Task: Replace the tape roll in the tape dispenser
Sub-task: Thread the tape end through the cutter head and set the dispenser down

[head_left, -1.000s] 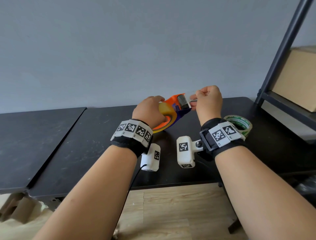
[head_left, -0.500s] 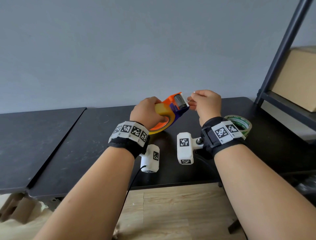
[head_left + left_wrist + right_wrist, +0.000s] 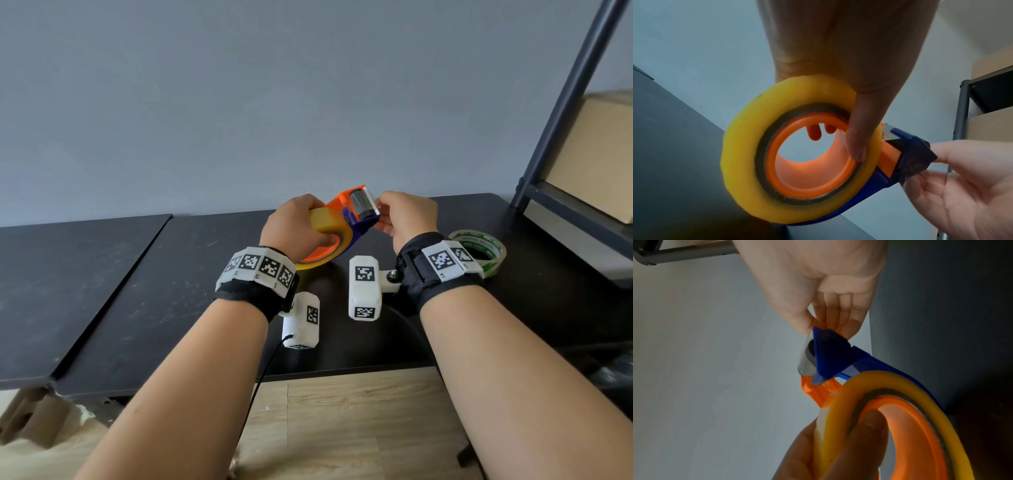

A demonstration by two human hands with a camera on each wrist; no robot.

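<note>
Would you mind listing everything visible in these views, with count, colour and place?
tape dispenser: one, orange and blue, held up above the table between both hands
yellow tape roll: one, yellow, seated on the dispenser's orange hub
green-printed tape roll: one, clear with green print, lying flat on the table by the right wrist
table: two dark tops side by side, against the grey wall
shelf frame: one, dark metal, at right
cardboard box: one, brown, on the shelf
left hand: grips the yellow roll and dispenser body, thumb across the roll's face
right hand: pinches at the dispenser's blade end
wrist cameras: two, white, one under each wrist band
</note>
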